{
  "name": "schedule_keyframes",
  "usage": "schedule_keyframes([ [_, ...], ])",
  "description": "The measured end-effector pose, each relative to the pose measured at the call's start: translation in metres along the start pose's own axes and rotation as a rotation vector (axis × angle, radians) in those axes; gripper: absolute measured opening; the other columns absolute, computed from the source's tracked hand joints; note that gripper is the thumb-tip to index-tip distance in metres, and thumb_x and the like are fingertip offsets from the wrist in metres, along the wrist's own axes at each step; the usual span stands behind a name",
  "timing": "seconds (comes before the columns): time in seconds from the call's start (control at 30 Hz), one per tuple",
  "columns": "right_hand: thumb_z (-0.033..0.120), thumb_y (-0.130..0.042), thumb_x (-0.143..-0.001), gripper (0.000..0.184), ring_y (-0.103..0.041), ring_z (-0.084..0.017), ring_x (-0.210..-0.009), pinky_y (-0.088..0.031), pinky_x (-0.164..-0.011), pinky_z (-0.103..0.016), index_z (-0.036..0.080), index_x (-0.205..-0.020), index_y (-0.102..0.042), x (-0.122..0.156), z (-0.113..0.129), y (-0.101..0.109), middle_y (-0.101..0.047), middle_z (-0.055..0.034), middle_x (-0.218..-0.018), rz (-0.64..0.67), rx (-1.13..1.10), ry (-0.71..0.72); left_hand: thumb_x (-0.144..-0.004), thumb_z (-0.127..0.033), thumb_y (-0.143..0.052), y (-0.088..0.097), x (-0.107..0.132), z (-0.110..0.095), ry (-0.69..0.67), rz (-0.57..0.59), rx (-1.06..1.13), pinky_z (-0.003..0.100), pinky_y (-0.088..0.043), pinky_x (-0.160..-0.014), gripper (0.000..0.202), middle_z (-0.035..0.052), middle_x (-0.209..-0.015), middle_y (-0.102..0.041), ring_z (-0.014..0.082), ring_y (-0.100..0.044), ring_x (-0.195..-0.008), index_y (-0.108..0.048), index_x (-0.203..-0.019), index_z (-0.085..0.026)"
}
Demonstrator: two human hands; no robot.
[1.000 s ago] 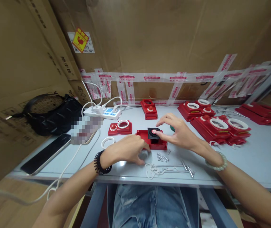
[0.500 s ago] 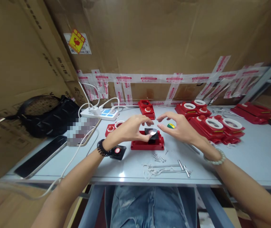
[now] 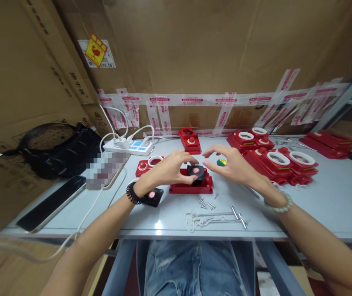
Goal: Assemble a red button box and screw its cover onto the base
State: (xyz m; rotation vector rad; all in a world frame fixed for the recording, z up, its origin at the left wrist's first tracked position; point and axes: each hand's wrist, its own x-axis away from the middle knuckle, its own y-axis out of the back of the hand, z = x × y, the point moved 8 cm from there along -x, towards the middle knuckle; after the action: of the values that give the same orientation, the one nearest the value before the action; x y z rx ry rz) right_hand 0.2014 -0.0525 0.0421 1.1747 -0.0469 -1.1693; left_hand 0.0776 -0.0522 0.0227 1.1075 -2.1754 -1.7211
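A red plastic housing (image 3: 191, 188) lies flat on the grey table in front of me. On top of it sits a black round part with a red centre (image 3: 196, 170). My left hand (image 3: 167, 170) pinches this black part from the left with thumb and fingers. My right hand (image 3: 231, 166) hovers just right of it with fingers spread, its index tip close to the part and nothing in its grasp. A second black square part with a red centre (image 3: 153, 196) lies on the table beside my left wrist.
Loose screws (image 3: 208, 203) and long bolts with white string (image 3: 219, 218) lie near the front edge. A small green piece (image 3: 221, 162), more red housings (image 3: 148, 164) (image 3: 189, 139), a red stack (image 3: 276, 158), a power strip (image 3: 131, 146), a phone (image 3: 52, 201) and a black bag (image 3: 61, 150) surround them.
My left hand rose from the table front to the black part on the housing. A black square part now lies by my left wrist. My right hand let go and drew slightly back.
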Motion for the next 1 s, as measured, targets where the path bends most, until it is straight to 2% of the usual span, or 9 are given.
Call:
schedule_keyframes([
  [0.33,0.03,-0.06,-0.08,0.014,-0.063,-0.019,-0.088,-0.048,-0.083,-0.036,0.019,-0.09,-0.062,0.001,-0.002,-0.003,-0.069,-0.0049,-0.094,0.025,0.019,-0.004,-0.078,-0.034,-0.063,-0.001,0.001,0.0,0.002,0.011,0.018,0.036,-0.044,-0.088,0.03,0.0051,-0.103,-0.065,0.0211,-0.055,-0.099,-0.063,-0.104,-0.019],
  [0.5,0.033,-0.06,-0.082,0.018,-0.063,-0.019,-0.09,-0.048,-0.083,-0.035,0.019,-0.092,-0.063,0.0,-0.002,-0.002,-0.07,-0.0047,-0.095,0.038,0.011,-0.008,-0.079,-0.037,-0.063,0.018,0.009,0.005,0.023,-0.013,0.031,0.037,-0.04,-0.099,0.043,0.0071,-0.121,-0.058,0.0215,-0.051,-0.113,-0.055,-0.118,-0.02],
  [0.6,0.033,-0.058,-0.083,0.018,-0.063,-0.019,-0.091,-0.048,-0.084,-0.036,0.019,-0.093,-0.063,0.0,-0.003,0.0,-0.069,-0.0051,-0.097,0.036,0.015,-0.028,-0.076,-0.039,-0.065,0.031,0.024,0.029,0.098,0.03,-0.004,0.039,-0.036,-0.104,0.05,0.0067,-0.129,-0.053,0.0239,-0.048,-0.12,-0.051,-0.121,-0.022],
  [0.67,0.033,-0.058,-0.083,0.019,-0.063,-0.02,-0.092,-0.048,-0.084,-0.037,0.019,-0.094,-0.063,0.0,-0.005,0.002,-0.069,-0.0057,-0.099,0.029,0.017,-0.04,-0.071,-0.042,-0.067,0.029,0.037,0.057,0.231,0.138,-0.013,0.04,-0.035,-0.105,0.062,0.0085,-0.135,-0.049,0.0265,-0.046,-0.124,-0.047,-0.126,-0.022],
  [0.77,0.034,-0.057,-0.083,0.021,-0.063,-0.021,-0.094,-0.049,-0.084,-0.04,0.02,-0.096,-0.063,0.0,-0.009,0.005,-0.069,-0.0064,-0.101,0.01,0.027,-0.056,-0.062,-0.045,-0.073,0.017,0.056,0.096,0.448,0.293,-0.048,0.039,-0.041,-0.099,0.078,0.0123,-0.133,-0.05,0.0286,-0.052,-0.117,-0.043,-0.129,-0.02],
  [0.9,0.036,-0.057,-0.083,0.021,-0.063,-0.022,-0.095,-0.049,-0.084,-0.04,0.019,-0.096,-0.063,-0.001,-0.016,0.007,-0.069,-0.0067,-0.102,-0.003,0.048,-0.068,-0.061,-0.045,-0.072,0.011,0.057,0.113,0.47,0.275,-0.073,0.035,-0.043,-0.095,0.082,0.0118,-0.132,-0.052,0.0279,-0.054,-0.115,-0.04,-0.132,-0.021],
  [1.0,0.036,-0.057,-0.083,0.022,-0.063,-0.021,-0.094,-0.049,-0.085,-0.04,0.019,-0.096,-0.063,-0.001,-0.017,0.006,-0.069,-0.0066,-0.101,0.008,0.059,-0.066,-0.066,-0.045,-0.069,0.014,0.057,0.119,0.488,0.268,-0.109,0.036,-0.045,-0.09,0.071,0.0108,-0.123,-0.059,0.0276,-0.058,-0.107,-0.044,-0.129,-0.021],
])
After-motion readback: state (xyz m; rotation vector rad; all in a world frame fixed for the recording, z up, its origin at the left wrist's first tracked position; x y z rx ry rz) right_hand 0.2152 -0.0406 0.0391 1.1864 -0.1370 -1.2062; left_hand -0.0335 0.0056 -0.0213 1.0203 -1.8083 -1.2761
